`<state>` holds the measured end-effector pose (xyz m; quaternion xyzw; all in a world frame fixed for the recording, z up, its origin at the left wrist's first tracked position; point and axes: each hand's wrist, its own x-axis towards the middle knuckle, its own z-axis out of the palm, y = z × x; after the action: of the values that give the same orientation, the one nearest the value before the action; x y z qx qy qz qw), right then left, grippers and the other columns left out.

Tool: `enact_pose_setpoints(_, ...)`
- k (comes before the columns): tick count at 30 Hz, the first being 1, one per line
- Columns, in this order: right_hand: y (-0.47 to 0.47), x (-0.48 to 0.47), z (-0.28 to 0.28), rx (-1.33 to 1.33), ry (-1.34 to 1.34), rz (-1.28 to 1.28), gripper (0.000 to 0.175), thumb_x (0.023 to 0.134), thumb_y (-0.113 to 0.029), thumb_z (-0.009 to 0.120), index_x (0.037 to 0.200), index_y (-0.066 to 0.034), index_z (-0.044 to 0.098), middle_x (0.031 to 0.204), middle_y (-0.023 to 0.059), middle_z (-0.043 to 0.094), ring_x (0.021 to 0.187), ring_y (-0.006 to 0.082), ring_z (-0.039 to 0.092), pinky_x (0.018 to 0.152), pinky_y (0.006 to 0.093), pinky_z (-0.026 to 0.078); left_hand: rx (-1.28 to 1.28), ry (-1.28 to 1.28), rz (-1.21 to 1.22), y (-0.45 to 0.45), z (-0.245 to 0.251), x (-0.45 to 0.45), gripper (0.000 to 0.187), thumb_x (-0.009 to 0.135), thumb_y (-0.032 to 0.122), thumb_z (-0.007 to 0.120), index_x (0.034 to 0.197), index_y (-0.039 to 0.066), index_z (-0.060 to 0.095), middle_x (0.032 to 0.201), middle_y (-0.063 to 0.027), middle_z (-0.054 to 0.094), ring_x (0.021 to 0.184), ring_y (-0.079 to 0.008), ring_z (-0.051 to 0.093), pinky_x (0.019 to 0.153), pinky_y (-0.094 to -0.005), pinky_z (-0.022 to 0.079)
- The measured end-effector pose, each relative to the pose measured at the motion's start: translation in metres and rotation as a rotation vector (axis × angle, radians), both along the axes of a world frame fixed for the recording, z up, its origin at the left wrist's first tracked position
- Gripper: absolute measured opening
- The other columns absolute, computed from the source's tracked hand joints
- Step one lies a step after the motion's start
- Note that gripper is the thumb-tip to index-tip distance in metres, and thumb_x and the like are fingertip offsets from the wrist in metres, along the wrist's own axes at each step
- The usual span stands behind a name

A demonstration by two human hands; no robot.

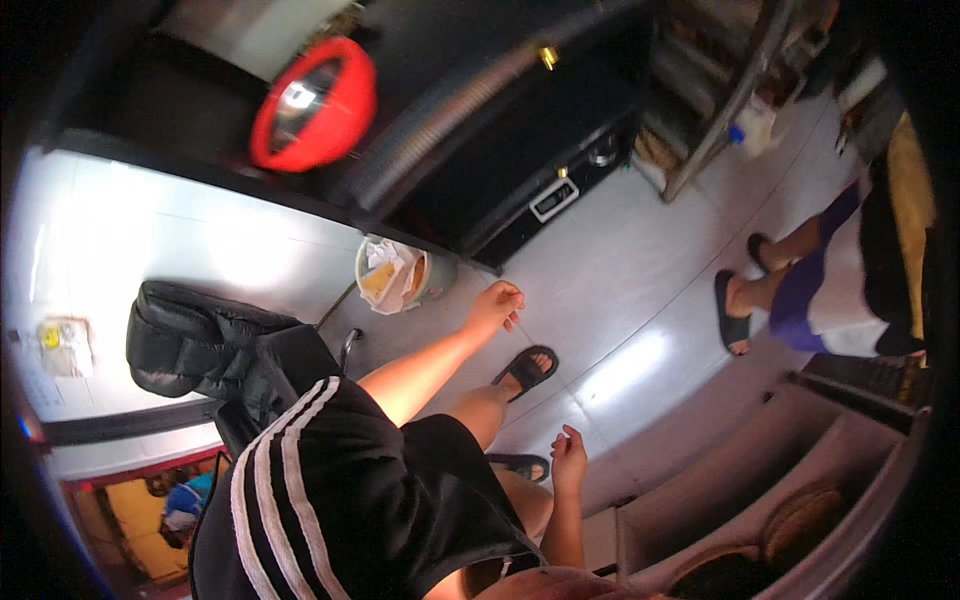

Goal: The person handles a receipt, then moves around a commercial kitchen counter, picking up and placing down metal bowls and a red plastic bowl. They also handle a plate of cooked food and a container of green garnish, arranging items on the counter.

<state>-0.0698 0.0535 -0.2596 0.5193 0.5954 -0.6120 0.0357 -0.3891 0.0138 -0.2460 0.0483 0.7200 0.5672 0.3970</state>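
Note:
My left hand (496, 307) hangs in the air with loosely curled fingers and nothing visible in it. Its nearest object is a lined waste bucket (391, 276) holding crumpled paper and other scraps, a short way off. Lower in the picture, my right hand (570, 452) is raised beside my leg, fingers bent and partly apart, also without anything. Below my hands are my feet in black sandals (529, 375), on a pale tiled floor (637, 300).
A red-rimmed round object (352, 105) sits by a dark counter. Beneath is a black cabinet with a small display panel (555, 199). A black padded chair (202, 337) stands behind me. Another person's sandalled foot (735, 307) is at right, above shelving (720, 480) with round containers.

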Motion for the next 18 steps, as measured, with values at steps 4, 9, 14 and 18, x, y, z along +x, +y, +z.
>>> enact_pose_setpoints(4, 0.038, -0.032, 0.100, 0.130, 0.053, 0.035, 0.023, 0.091, -0.013, 0.052, 0.110, -0.0024, 0.056, 0.072, 0.0052, 0.058, 0.064, 0.0114, 0.055, 0.057, 0.0250, 0.047, 0.271, 0.117, 0.114, 0.008, 0.177, -0.037, 0.016, 0.089, 0.019, 0.057, 0.095, 0.004, 0.053, 0.080, -0.0066, 0.059, 0.061, -0.0130, 0.055, 0.052, -0.0268, 0.048)
enact_pose_setpoints(9, 0.056, -0.048, 0.210, 0.540, -0.022, 0.246, 0.026, 0.088, -0.018, 0.053, 0.109, -0.0035, 0.057, 0.084, 0.0142, 0.064, 0.076, 0.0272, 0.063, 0.070, 0.0367, 0.050, 0.683, -0.147, 0.249, -0.021, 0.271, -0.088, 0.021, 0.087, 0.014, 0.056, 0.104, 0.003, 0.055, 0.095, -0.0117, 0.061, 0.081, -0.0196, 0.059, 0.069, -0.0339, 0.052)
enact_pose_setpoints(14, 0.061, -0.030, 0.285, 0.572, -0.050, 0.212, 0.028, 0.089, -0.029, 0.051, 0.107, -0.0092, 0.058, 0.094, 0.0150, 0.063, 0.087, 0.0321, 0.061, 0.078, 0.0414, 0.048, 0.675, -0.529, 0.689, -0.014, 0.267, -0.158, 0.072, 0.086, 0.040, 0.058, 0.131, -0.003, 0.021, 0.125, -0.0251, 0.046, 0.115, -0.0368, 0.047, 0.095, -0.0478, 0.046)
enact_pose_setpoints(18, 0.060, -0.003, 0.313, 0.570, -0.162, 0.227, 0.027, 0.088, -0.029, 0.052, 0.105, -0.0091, 0.058, 0.096, 0.0125, 0.063, 0.088, 0.0313, 0.061, 0.077, 0.0411, 0.048, 0.725, -0.578, 0.830, 0.006, 0.256, -0.192, 0.054, 0.089, 0.034, 0.052, 0.121, -0.008, 0.040, 0.125, -0.0234, 0.047, 0.116, -0.0356, 0.047, 0.095, -0.0478, 0.047)
